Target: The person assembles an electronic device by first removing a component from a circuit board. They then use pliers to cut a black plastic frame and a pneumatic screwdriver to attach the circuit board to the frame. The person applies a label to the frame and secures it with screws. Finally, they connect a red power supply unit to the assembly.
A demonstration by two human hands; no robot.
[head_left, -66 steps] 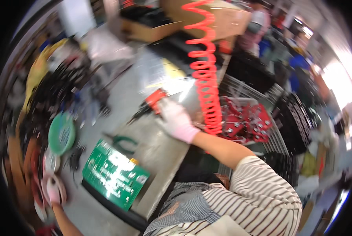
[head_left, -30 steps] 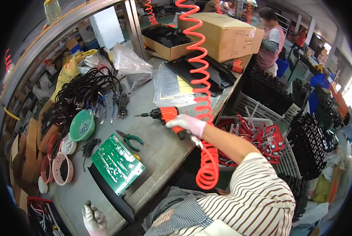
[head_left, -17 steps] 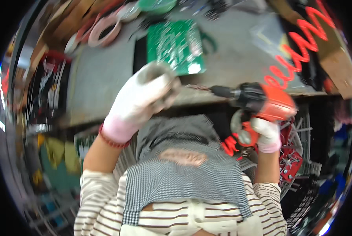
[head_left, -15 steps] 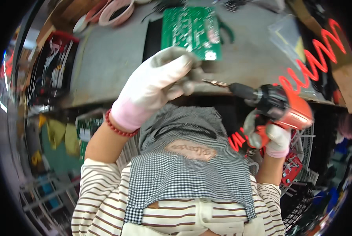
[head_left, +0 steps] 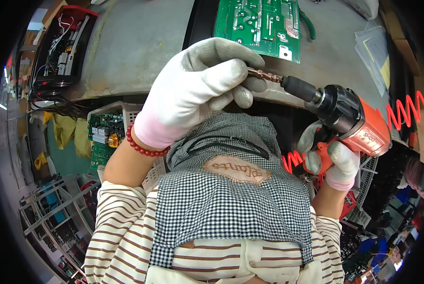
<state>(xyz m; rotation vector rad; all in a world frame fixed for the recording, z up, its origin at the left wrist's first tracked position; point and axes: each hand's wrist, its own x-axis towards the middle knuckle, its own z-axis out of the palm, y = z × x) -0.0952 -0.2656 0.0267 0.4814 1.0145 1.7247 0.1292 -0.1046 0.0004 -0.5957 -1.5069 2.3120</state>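
My right hand (head_left: 337, 158), in a white glove with grey fingers, grips the handle of a red and black pistol-shaped air screwdriver (head_left: 363, 128). From its dark chuck a copper-coloured bit (head_left: 268, 75) points left. The thumb and fingers of my left hand (head_left: 198, 90), gloved the same way, close around the far end of that bit. Whatever else may be between those fingertips is hidden. Just beyond my left hand, a green circuit board (head_left: 259, 28) lies on the grey workbench (head_left: 131, 52), solder side up.
A red coiled hose (head_left: 406, 111) runs along the right. Green-handled pliers (head_left: 308, 24) are partly under the board's right side. Clear plastic sheets (head_left: 373, 57) lie at the right. At left are a black tray of parts (head_left: 70, 45) and a white basket (head_left: 131, 113) with circuit boards.
The screwdriver has shifted slightly right and down in view. My left fingers, earlier just short of the bit's tip, now close on it. The board appears higher and larger.
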